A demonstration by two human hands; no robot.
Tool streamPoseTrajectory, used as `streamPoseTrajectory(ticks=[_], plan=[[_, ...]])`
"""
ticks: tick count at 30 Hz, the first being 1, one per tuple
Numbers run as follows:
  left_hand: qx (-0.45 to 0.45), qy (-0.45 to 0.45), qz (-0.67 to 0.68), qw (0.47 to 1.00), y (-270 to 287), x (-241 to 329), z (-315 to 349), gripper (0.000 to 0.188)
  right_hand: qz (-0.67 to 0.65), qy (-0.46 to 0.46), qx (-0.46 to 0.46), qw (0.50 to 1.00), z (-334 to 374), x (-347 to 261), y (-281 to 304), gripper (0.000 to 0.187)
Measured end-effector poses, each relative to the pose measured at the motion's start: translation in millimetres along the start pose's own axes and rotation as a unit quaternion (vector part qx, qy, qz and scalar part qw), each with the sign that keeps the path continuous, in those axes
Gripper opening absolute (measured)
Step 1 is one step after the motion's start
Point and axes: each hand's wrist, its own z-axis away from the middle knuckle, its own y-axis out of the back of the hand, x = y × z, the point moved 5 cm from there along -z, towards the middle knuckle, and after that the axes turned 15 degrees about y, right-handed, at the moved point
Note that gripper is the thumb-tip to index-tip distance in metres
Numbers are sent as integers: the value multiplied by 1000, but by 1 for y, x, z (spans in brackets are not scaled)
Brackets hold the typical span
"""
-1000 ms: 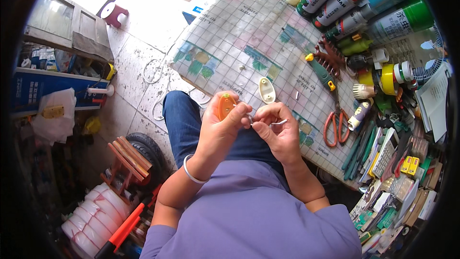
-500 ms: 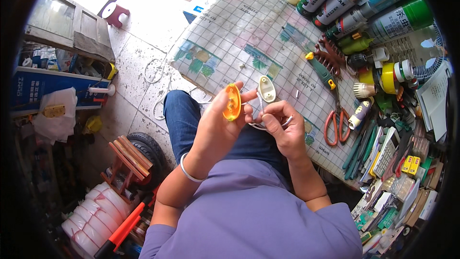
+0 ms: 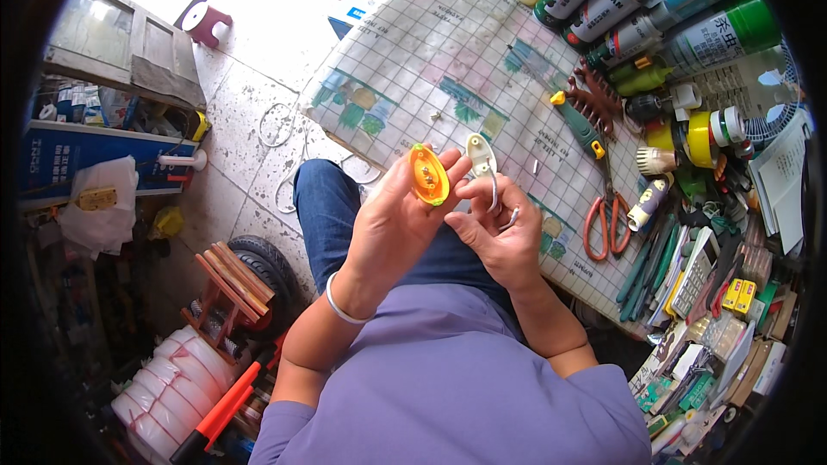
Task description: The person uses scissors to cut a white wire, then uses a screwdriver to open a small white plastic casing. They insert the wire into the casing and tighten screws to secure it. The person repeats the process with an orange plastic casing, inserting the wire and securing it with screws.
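My left hand [image 3: 379, 222] grips an oval orange-yellow plastic shell [image 3: 430, 176], its hollow side facing up with small metal parts inside. Close beside it, my right hand [image 3: 502, 237] has its fingers curled around a thin grey-white cable [image 3: 494, 193], which runs between them; one end pokes out near the knuckles. Just beyond my right fingertips a cream oval shell [image 3: 480, 156] with round holes lies on the table edge. Farther in on the table sits a tiny light-coloured piece [image 3: 436, 115], and a short white stick [image 3: 535, 167] rests to the right.
On the checked tablecloth [image 3: 388, 60] to the right lie red-handled pliers [image 3: 595, 228] and a green screwdriver-like tool [image 3: 579, 127]. Spray cans [image 3: 603, 0], tape rolls [image 3: 699, 139] and crowded small tools line the right side. A red stool [image 3: 205, 24] stands on the floor at left.
The orange shell has turned and shifted slightly right, its hollow now facing up more. My right hand has rolled over, and the cable bends differently between its fingers.
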Motion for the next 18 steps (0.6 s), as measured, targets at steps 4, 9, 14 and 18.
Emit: streamPoseTrajectory(ticks=[4, 9, 14, 18], plan=[[-4, -5, -27, 1000, 0, -1, 3, 39, 134, 90, -32, 986, -3, -6, -3, 24], [2, -42, -98, 994, -3, 2, 7, 40, 242, 150, -75, 956, -4, -16, -2, 28], [-27, -38, -166, 985, -12, 2, 11, 43, 182, 173, -100, 963, -7, -15, 2, 25], [-17, -33, -159, 987, -8, 4, 9, 44, 142, 125, -95, 977, -10, -14, 9, 22]])
